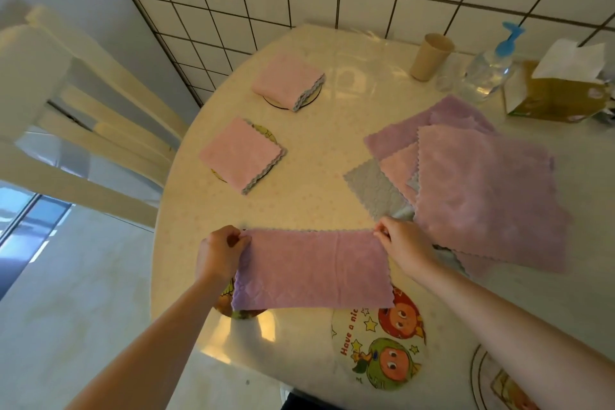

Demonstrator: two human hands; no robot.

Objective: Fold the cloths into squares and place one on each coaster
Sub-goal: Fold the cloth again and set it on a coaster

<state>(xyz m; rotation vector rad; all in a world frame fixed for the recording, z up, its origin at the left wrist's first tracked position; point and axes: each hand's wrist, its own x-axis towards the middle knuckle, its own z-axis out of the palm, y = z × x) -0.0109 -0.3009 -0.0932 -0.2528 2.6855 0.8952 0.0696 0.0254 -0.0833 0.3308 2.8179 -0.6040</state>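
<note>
A purple cloth (312, 270), folded in half into a long strip, hangs over the table's near edge. My left hand (219, 251) pinches its upper left corner and my right hand (401, 243) pinches its upper right corner. Two folded pink cloths lie on round coasters: the far folded cloth (286, 80) on the far coaster (311, 100), the nearer folded cloth (241, 155) on a second coaster (268, 135). A cartoon coaster (382, 349) lies bare near me. Another coaster (239, 311) peeks out under the held cloth. A pile of unfolded cloths (472, 183) lies at right.
A round cream table (332, 150) stands against a tiled wall. At the back right are a beige cup (431, 56), a clear pump bottle (489, 70) and a tissue box (559, 90). A cream chair (83, 116) stands at left. Another coaster (489, 379) sits bottom right.
</note>
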